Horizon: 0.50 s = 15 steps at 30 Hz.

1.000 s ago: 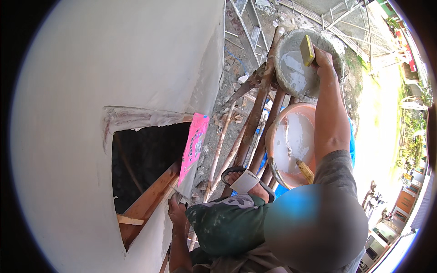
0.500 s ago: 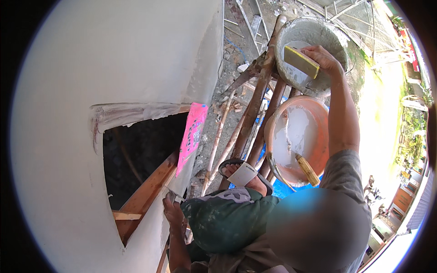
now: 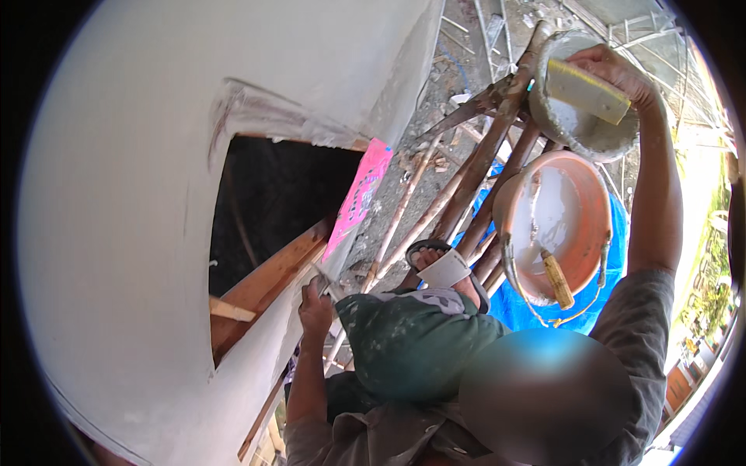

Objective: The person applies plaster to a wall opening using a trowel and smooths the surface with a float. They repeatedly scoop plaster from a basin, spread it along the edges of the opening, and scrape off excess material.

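Head view: the right hand [image 3: 618,74] has its fingers wrapped around a yellow-edged float [image 3: 587,93] over the grey bucket [image 3: 614,141], far right. Taking up pale mix [image 3: 566,120] seems the step in hand; the next move likely calls for lifting clear, held firmly. Left, the curled left hand [image 3: 315,309] nears the pink sheet [image 3: 359,198]; its hold is unclear.

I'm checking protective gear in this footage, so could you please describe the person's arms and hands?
The left hand and right hand wear no gloves, and no watch shows at either wrist. Both forearms are bare below short, dark grey sleeves.
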Tool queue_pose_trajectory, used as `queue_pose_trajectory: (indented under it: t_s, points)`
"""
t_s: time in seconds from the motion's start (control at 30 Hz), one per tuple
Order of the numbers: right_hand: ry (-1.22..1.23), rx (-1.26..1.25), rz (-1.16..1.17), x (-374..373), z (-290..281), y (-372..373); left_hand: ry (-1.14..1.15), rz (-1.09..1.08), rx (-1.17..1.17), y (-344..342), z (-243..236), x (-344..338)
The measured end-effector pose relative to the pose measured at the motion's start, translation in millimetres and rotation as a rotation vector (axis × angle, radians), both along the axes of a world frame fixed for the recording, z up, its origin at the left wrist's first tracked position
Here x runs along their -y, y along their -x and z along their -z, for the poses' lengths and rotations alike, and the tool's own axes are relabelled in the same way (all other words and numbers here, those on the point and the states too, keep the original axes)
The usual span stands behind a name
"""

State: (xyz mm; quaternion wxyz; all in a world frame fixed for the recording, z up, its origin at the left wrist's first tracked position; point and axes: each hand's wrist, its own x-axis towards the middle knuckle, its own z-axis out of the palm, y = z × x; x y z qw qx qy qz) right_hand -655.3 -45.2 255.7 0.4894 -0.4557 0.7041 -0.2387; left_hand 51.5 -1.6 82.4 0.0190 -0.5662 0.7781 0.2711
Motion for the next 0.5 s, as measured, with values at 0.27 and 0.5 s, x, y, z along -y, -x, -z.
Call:
queue_pose_trajectory:
  t_s: [0.27,0.5]
  points:
    - [0.348,0.763,0.688,81,189,-270,0.066,-0.045,-0.030,-3,-11,-4]
    - [0.644,0.576,0.600,96,245,-399,0.148,-0.085,-0.059,-50,-13,-43]
